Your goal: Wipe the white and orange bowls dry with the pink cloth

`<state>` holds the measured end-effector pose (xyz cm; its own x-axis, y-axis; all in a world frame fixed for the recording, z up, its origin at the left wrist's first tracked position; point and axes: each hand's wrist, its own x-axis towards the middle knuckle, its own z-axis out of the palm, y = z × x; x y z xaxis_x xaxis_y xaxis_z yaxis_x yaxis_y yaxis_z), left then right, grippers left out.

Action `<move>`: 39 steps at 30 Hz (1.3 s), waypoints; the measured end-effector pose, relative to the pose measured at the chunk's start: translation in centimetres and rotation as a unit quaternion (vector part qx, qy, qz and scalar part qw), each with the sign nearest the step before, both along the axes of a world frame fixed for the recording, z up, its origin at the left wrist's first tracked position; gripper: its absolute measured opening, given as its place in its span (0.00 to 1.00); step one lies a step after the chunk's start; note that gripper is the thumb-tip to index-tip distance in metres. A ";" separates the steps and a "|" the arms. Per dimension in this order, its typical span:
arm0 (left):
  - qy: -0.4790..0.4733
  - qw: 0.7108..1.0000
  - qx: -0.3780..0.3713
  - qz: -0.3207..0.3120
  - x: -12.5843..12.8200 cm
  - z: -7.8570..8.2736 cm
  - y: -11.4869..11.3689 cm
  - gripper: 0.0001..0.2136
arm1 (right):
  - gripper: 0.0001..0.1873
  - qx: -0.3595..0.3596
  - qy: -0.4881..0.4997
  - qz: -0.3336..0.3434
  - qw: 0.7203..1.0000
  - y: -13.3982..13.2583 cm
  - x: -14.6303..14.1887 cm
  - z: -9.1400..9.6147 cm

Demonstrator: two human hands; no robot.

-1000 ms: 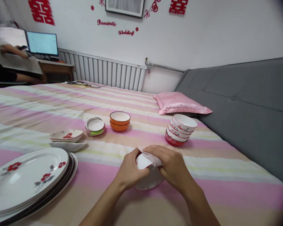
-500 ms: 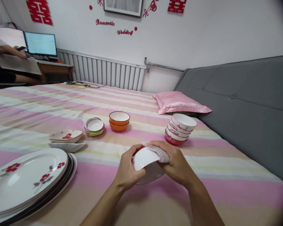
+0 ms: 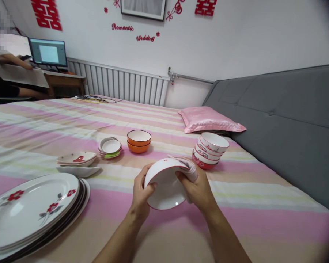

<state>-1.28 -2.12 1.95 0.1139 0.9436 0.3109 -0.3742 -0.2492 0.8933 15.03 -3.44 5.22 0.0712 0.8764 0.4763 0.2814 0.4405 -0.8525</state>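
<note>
A white bowl [image 3: 167, 188] with a thin red rim is held above the bed, tilted so that its inside faces me. My left hand [image 3: 142, 190] grips its left rim, thumb on the inside and fingers behind. At the right rim my right hand [image 3: 199, 188] is closed on a folded pale pink cloth [image 3: 191, 171], which wraps over the bowl's edge. The right thumb presses on the bowl's inner side. Beyond the right hand stands a leaning stack of bowls [image 3: 210, 149], white with red patterns and a red one lowest.
Flowered oval plates [image 3: 33, 208] are stacked at the left. Behind them lie boat-shaped dishes [image 3: 76, 159], small dishes [image 3: 111, 147] and two orange bowls [image 3: 138, 141]. A pink pillow [image 3: 211, 119] rests by the grey headboard [image 3: 279, 106]. A person [image 3: 5, 69] sits at a desk, far left.
The bowl has turned so more of its inside shows. My left hand has shifted slightly left along the rim, and the right hand with the cloth has moved onto the bowl's right edge.
</note>
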 end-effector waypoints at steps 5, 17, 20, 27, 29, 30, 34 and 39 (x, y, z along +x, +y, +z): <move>-0.069 0.996 -0.044 0.028 0.2 1.1 -0.5 0.27 | 0.16 -0.065 0.127 -0.040 0.989 0.2 -2.0 -1.2; -0.161 0.980 -0.077 0.092 0.2 0.3 -0.3 0.23 | 0.16 -0.173 0.285 0.005 0.943 -0.5 -4.9 -1.8; -0.183 0.974 -0.082 0.110 0.4 0.2 -0.4 0.22 | 0.18 -0.201 0.313 0.028 0.928 -0.6 -5.3 -2.1; -0.178 0.972 -0.067 0.137 0.7 0.3 -0.9 0.23 | 0.18 -0.226 0.383 0.070 0.893 -0.9 -6.4 -2.3; -0.178 0.971 -0.061 0.145 0.7 0.1 -1.0 0.23 | 0.18 -0.231 0.400 0.079 0.883 -1.0 -6.6 -2.4; -0.179 0.971 -0.057 0.145 0.7 0.0 -1.0 0.22 | 0.18 -0.232 0.409 0.083 0.879 -1.1 -6.7 -2.4; -0.150 0.979 -0.034 0.132 0.7 0.0 -1.2 0.21 | 0.21 -0.247 0.427 0.063 0.867 -1.0 -6.7 -2.6; -0.053 0.995 -0.018 0.087 0.4 1.1 -0.9 0.24 | 0.20 -0.252 0.400 0.025 0.881 -0.5 -5.3 -2.0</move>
